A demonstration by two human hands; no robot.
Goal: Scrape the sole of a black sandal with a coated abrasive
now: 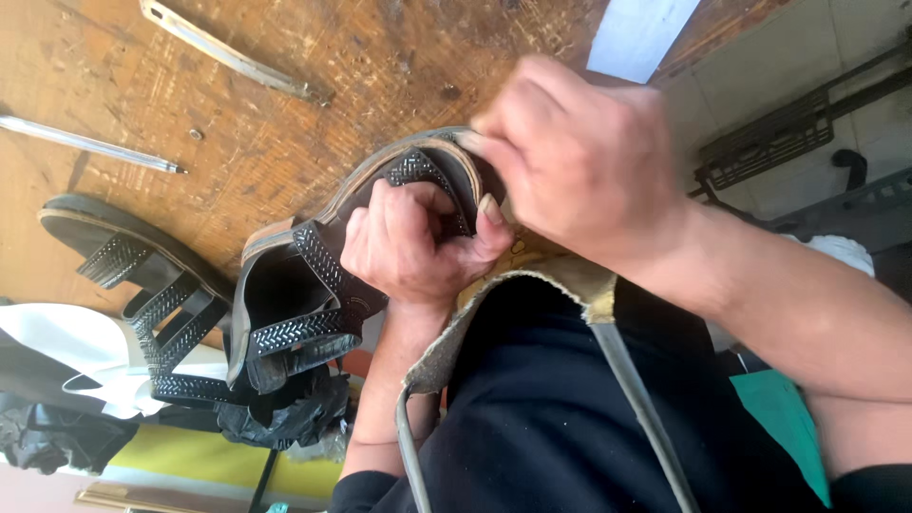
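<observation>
A dark brown sandal (304,294) with woven patterned straps lies on my lap, against the edge of a worn wooden board (285,104). My left hand (413,242) is closed around its front strap and sole. My right hand (579,157) presses on the toe end of the sandal's sole, fingers bent over the rim; whether it holds a small tool is hidden. The matching second sandal (142,285) rests to the left on the board's edge.
Two long metal tools (228,52) (90,142) lie on the wooden board. A frayed cloth apron (532,275) with grey straps covers my dark trousers. A crumpled black bag (285,418) and white material (66,351) sit at the lower left. A black metal frame (788,133) stands at right.
</observation>
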